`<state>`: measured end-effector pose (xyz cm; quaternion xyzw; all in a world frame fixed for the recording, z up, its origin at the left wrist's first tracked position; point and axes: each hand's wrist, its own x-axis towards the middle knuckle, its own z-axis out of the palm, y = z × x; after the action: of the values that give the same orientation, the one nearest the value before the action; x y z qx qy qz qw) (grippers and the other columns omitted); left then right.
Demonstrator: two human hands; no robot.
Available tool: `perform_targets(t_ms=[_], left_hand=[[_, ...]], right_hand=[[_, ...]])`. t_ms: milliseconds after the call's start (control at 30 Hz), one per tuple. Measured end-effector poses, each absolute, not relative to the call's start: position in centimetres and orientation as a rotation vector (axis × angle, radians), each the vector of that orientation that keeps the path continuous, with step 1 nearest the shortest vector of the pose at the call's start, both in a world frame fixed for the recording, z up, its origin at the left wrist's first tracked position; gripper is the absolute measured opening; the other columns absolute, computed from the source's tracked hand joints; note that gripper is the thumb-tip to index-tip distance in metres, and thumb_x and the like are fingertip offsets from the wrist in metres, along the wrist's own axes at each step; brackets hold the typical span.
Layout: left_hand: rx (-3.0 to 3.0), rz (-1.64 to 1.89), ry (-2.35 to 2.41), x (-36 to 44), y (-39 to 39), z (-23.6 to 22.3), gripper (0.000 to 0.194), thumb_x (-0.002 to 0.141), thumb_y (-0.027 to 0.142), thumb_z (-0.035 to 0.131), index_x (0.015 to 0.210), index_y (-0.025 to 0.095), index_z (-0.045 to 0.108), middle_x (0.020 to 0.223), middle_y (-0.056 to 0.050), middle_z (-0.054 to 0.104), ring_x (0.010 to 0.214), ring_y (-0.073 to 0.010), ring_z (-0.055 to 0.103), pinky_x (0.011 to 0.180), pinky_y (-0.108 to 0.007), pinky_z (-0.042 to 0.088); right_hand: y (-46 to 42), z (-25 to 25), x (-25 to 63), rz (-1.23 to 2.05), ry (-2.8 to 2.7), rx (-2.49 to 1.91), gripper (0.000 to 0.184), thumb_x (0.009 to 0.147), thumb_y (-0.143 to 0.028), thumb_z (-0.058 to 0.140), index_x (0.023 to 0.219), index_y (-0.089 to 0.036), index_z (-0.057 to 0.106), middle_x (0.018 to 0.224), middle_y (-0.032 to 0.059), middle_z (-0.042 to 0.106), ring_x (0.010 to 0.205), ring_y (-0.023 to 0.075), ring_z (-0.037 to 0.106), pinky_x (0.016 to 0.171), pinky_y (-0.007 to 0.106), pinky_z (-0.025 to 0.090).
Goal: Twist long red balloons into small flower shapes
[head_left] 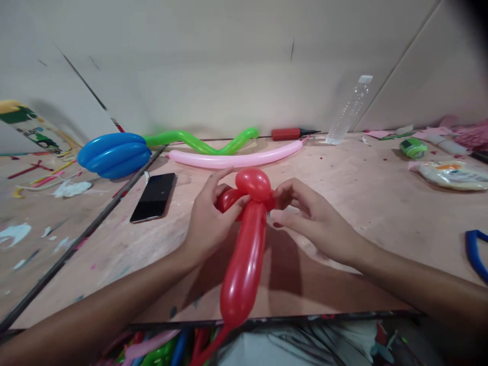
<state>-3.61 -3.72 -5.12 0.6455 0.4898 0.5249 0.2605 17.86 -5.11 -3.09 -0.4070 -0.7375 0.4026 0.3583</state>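
Observation:
A long red balloon (pixel 246 249) with small twisted bubbles at its top is held above the pinkish table (pixel 343 193). My left hand (pixel 211 216) is closed around the left side of the twist, thumb pressed on a small bubble. My right hand (pixel 305 213) pinches the right side of the same twist with its fingertips. The balloon's long body hangs toward me, its tail dropping past the table's front edge.
A black phone (pixel 153 197) lies left of my hands. Behind them lie a pink balloon (pixel 236 158), a green balloon (pixel 202 142), a blue balloon shape (pixel 112 154), a red hand pump (pixel 292 133) and a clear bottle (pixel 349 109). Packets and scraps sit at right.

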Motion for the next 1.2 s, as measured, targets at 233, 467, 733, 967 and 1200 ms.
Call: perform_targets(t_ms=[233,467,733,967,1200], left_hand=[[1.605,1.475,0.996,-3.0,-3.9,-6.2,0.037,0.086,0.035,0.081,0.113,0.022,0.059,0.110,-0.005,0.074,0.100,-0.0209,0.071,0.084,-0.030,0.056],[1.641,1.318,0.860,-3.3,-4.7,-6.1,0.053,0.074,0.033,0.088,0.117,0.023,0.058,0.113,-0.003,0.063,0.102,-0.0202,0.065,0.082,-0.027,0.055],[1.446,1.529,1.148,-3.0,-4.1,-6.3,0.030,0.079,0.043,0.083,0.084,0.017,0.066,0.081,0.000,0.066,0.073,-0.0153,0.059,0.072,-0.028,0.052],[1.414,1.564,1.058,-3.1,-3.9,-6.6,0.036,0.081,0.047,0.082,0.101,0.020,0.071,0.098,-0.002,0.071,0.089,-0.0177,0.064,0.087,-0.029,0.053],[1.234,1.358,0.954,-2.7,-4.0,-4.4,0.036,0.078,0.044,0.084,0.097,0.018,0.068,0.087,0.000,0.069,0.076,-0.0144,0.064,0.072,-0.025,0.055]], right_hand=[[-4.8,-3.5,17.7,0.992,-1.743,-1.072,0.068,0.090,-0.044,0.075,0.149,-0.036,0.042,0.156,0.0069,0.043,0.116,0.0235,0.064,0.087,0.040,0.062],[-4.2,-4.0,17.5,0.880,-1.811,-1.035,0.034,0.087,-0.033,0.079,0.117,-0.028,0.062,0.119,0.0016,0.065,0.102,0.0214,0.066,0.081,0.037,0.059],[-4.6,-4.0,17.7,0.748,-1.934,-0.725,0.021,0.089,-0.014,0.069,0.104,-0.026,0.061,0.123,0.0050,0.054,0.120,0.0222,0.057,0.096,0.039,0.055],[-4.5,-3.6,17.9,0.581,-1.929,-0.644,0.018,0.090,-0.013,0.067,0.098,-0.025,0.058,0.121,0.0071,0.056,0.120,0.0243,0.057,0.103,0.044,0.052],[-3.8,-2.8,18.9,-0.201,-2.300,-0.407,0.025,0.095,-0.010,0.062,0.115,-0.025,0.061,0.114,0.0077,0.067,0.109,0.0250,0.060,0.096,0.044,0.053]])
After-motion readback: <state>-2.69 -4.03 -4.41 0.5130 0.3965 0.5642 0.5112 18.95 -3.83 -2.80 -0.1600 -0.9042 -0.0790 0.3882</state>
